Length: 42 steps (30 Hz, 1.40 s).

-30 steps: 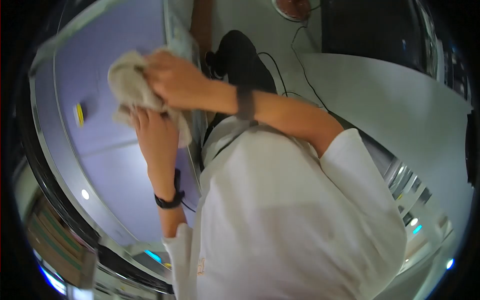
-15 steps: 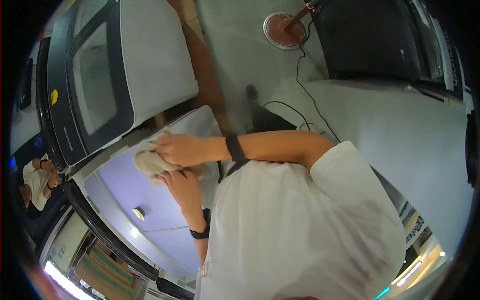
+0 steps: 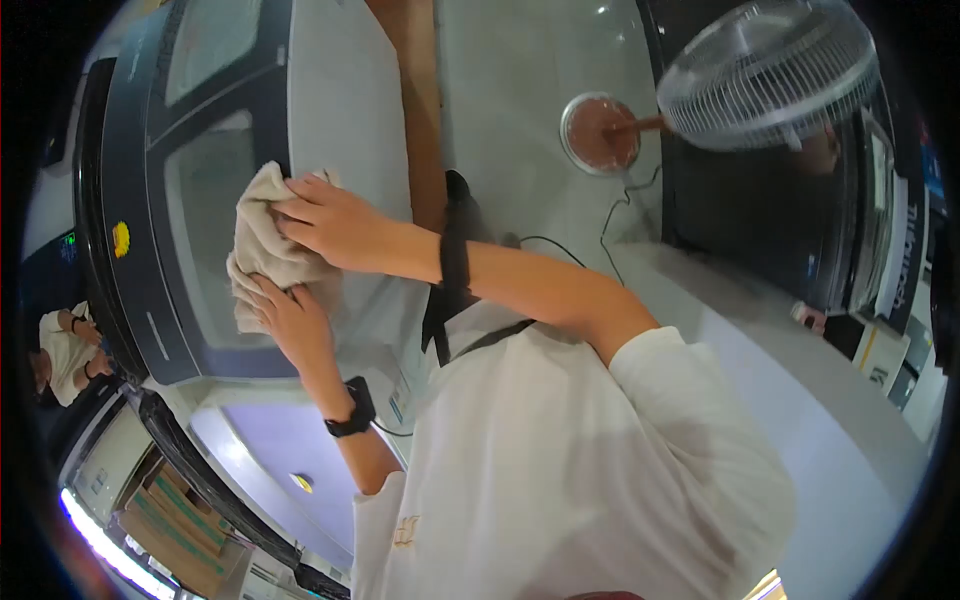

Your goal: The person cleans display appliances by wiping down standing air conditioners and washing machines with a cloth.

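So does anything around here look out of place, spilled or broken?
No spill or damage stands out. The one slightly untidy thing is a thin black cable lying loose and bent across the floor near the round base of the pedestal fan; it might catch a foot.

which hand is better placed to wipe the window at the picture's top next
Right, probably: the right hand and left hand are both on the cloth, but the right hand is nearer that window.

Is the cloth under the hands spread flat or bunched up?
Bunched up: the cloth shows thick, uneven folds beneath the right hand and left hand.
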Motion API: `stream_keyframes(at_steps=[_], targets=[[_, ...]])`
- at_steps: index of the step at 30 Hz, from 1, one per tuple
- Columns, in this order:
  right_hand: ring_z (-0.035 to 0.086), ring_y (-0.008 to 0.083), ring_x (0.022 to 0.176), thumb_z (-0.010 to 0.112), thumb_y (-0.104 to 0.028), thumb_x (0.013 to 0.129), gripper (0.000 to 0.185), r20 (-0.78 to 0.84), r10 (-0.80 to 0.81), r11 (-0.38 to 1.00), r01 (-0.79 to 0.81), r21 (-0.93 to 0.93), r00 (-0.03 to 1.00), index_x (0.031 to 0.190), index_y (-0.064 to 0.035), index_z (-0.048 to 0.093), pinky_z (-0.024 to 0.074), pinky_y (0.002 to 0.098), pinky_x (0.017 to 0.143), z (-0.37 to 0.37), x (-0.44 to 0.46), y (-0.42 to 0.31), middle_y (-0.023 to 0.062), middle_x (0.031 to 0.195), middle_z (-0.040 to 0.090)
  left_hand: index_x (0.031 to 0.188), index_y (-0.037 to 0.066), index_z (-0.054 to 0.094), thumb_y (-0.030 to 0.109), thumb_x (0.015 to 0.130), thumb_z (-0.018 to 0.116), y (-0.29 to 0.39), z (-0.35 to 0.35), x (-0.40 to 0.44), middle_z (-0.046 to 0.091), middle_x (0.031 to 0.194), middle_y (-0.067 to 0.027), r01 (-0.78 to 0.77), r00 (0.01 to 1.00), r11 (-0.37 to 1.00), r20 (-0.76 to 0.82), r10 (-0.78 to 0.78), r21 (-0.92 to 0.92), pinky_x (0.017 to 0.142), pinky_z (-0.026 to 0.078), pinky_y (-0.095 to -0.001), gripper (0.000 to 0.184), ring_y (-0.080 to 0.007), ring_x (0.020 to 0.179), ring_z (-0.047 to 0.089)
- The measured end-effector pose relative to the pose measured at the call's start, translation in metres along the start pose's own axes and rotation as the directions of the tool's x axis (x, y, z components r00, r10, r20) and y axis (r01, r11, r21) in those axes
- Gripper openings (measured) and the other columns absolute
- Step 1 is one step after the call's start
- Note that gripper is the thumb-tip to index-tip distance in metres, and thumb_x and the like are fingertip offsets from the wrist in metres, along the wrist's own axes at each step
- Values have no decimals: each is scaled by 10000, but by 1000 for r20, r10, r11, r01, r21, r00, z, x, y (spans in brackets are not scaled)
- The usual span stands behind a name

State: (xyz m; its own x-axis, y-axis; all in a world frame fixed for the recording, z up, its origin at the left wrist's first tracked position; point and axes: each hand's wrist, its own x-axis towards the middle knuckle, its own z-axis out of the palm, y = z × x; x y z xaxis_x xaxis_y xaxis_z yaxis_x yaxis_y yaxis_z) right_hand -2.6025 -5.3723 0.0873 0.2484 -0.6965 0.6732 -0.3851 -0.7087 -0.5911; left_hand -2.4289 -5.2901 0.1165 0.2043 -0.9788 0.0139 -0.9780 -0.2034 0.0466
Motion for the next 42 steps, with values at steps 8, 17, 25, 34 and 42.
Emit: stream_keyframes(at_steps=[8, 17, 25, 34, 42], targets=[[509, 326, 1376, 598, -115, 892, 267, 344, -85, 995, 97, -18, 935, 1142, -76, 683, 348, 551, 1198, -4, 98, 94, 67, 1331, 625, 1538, -86, 329, 292, 1011, 486, 62, -4, 119, 370, 1564, -337, 24, 998, 997, 49, -28, 73, 1210, 257, -590, 667, -529, 1439, 352], [468, 274, 1446, 670, -112, 858, 343, 319, 74, 985, -20, -170, 945, 1192, -172, 715, 222, 634, 1225, -29, 204, 230, -26, 1392, 634, 1470, -97, 446, 345, 1022, 551, 138, -13, 250, 412, 1537, -326, -235, 972, 965, 43, 231, 119, 1162, 328, -632, 638, -521, 1501, 275], [509, 231, 1417, 640, -82, 855, 311, 464, -81, 991, 120, -55, 882, 1118, -213, 739, 71, 784, 1175, -5, 273, 295, -88, 1288, 699, 1466, -81, 463, 387, 1017, 551, 169, -6, 302, 412, 1544, -318, -18, 1000, 989, 7, 17, 145, 1165, 302, -663, 655, -545, 1499, 260], [545, 382, 1333, 558, -179, 907, 388, 769, -545, 830, 347, 437, 334, 1234, 19, 627, 406, 598, 1103, 33, 386, 321, 196, 1497, 534, 1511, 47, 475, 400, 976, 636, 152, 1, 311, 464, 1531, -235, 227, 971, 969, -57, -233, -96, 1164, 360, -599, 660, -449, 1494, 340], [368, 267, 1514, 590, -165, 992, 441, 592, -796, 456, 522, 721, -124, 1432, -144, 604, 200, 627, 1241, 105, 382, 261, 95, 1572, 490, 1597, 118, 368, 473, 969, 627, 144, 4, 207, 345, 1646, -169, 734, 658, 671, -133, -741, -108, 1216, 306, -548, 766, -422, 1518, 303]])
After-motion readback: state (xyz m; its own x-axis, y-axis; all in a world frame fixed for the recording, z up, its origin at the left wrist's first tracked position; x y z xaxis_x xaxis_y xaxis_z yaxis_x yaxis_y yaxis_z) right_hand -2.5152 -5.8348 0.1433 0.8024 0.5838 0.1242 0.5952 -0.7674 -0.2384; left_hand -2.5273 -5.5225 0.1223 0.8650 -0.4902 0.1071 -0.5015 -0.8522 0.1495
